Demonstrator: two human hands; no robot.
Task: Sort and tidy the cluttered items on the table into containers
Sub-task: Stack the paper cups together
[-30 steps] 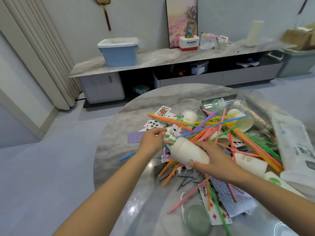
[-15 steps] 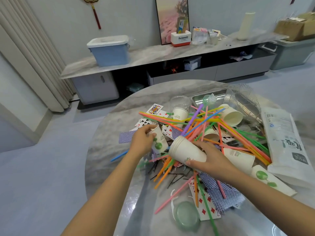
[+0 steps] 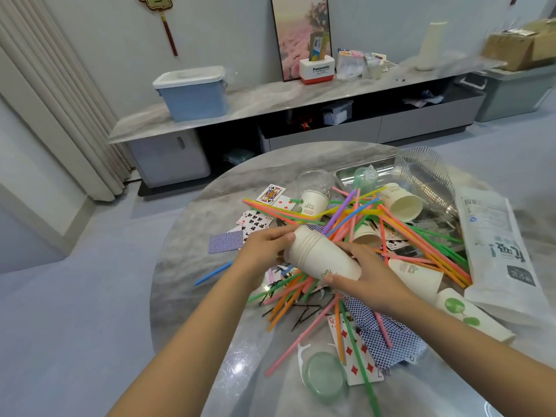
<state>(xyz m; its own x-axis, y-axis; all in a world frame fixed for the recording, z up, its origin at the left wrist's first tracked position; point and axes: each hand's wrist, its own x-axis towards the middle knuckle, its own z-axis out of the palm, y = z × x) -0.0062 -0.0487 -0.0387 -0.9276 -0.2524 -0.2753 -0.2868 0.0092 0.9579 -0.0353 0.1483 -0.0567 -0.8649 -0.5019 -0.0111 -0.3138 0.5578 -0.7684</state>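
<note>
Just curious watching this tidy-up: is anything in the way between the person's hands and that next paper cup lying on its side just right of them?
Partly. Both hands, left hand and right hand, are already full, holding the stack of cups. The lying cup sits beside the right hand with its body exposed, but coloured straws cross over its far end.

"Panasonic" is printed on the white-and-red box (image 3: 316, 69) on the sideboard (image 3: 270, 97). A Q is read on a diamond card (image 3: 358, 353) near the table's near edge (a 7 at its lower corner). Green script on the paper cups cannot be made out.
</note>
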